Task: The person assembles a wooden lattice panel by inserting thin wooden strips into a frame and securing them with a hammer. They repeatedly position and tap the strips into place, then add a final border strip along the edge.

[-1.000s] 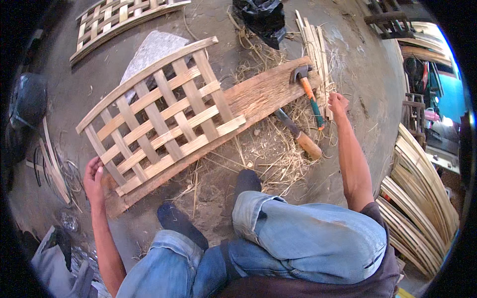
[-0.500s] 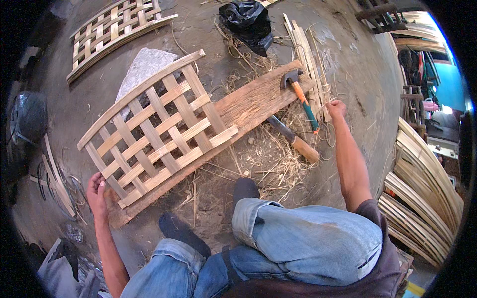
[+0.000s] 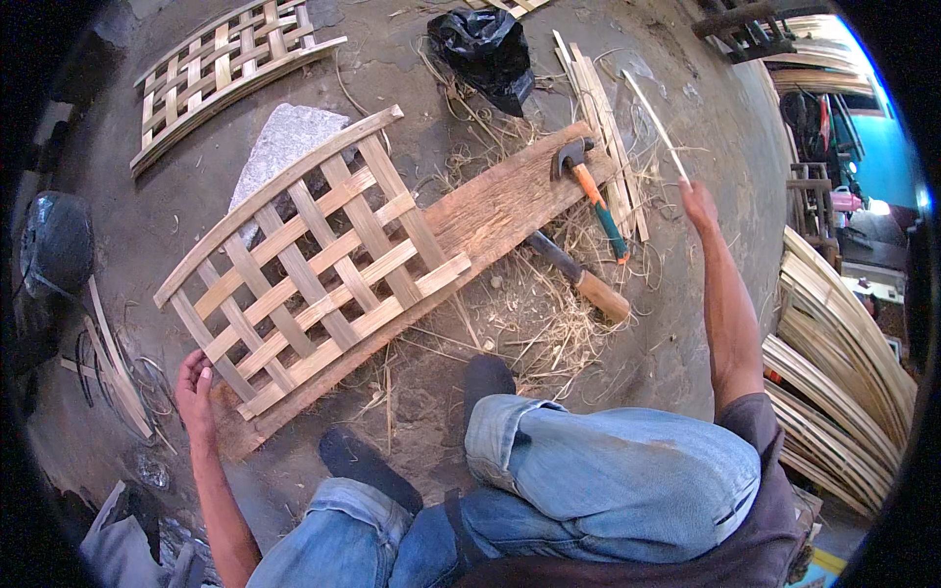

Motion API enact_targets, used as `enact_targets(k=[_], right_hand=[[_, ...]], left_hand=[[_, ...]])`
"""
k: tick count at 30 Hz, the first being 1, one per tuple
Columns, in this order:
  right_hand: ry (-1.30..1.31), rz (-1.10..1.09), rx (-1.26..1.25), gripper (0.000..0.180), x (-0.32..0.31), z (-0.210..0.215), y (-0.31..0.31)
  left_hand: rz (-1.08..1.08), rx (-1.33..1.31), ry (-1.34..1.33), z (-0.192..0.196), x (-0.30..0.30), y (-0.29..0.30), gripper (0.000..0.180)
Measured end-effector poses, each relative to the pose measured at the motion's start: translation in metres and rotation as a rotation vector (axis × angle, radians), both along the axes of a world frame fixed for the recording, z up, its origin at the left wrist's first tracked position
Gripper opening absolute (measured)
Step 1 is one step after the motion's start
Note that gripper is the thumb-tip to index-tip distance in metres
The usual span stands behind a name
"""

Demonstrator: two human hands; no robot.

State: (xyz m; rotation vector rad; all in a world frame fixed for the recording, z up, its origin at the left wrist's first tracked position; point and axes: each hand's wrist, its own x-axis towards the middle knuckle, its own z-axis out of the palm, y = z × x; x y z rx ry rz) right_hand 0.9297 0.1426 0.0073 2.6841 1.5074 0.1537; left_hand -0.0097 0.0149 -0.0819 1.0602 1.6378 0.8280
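Note:
A woven bamboo panel (image 3: 316, 299) with a curved top rail lies tilted across a rough wooden board (image 3: 510, 191). At its lower left corner, my left hand (image 3: 195, 394) has its fingers curled at the edge, with the thumb on the near side. Out to the right, my right hand (image 3: 699, 206) is closed on one end of a thin bamboo strip (image 3: 655, 120), which points away up and left. A claw hammer (image 3: 594, 198) with an orange and green handle rests on the board's far end. Beside it, a tool with a wooden handle (image 3: 600, 296) lies partly under the board.
Bamboo slats (image 3: 600, 122) lie past the board, near a black plastic bag (image 3: 482, 57). A stone block (image 3: 284, 147) sits behind the panel. Another woven panel (image 3: 230, 73) is at the far left. Shavings (image 3: 549, 343) litter the ground; bundled strips (image 3: 843, 363) stand at right.
My right hand has moved right, away from the slats, drawing a thin strip clear of them. My left hand stays at the panel's corner.

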Motion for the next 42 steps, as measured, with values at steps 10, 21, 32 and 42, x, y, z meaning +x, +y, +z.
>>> enact_targets(k=[10, 21, 32, 42], right_hand=[[0.186, -0.107, 0.593, 0.031, -0.031, 0.010, 0.044], [0.758, 0.018, 0.856, 0.020, -0.156, 0.020, 0.083], [1.166, 1.058, -0.317, 0.020, -0.440, 0.041, -0.080], [1.257, 0.744, -0.635, 0.023, -0.458, 0.033, -0.095]], left_hand=[[0.019, -0.001, 0.017, 0.012, -0.003, -0.003, 0.038], [0.257, 0.070, 0.106, 0.008, -0.035, -0.019, 0.036], [0.202, 0.375, -0.264, 0.104, 0.099, -0.009, 0.043], [0.348, 0.162, -0.601, 0.103, 0.116, -0.026, 0.033]])
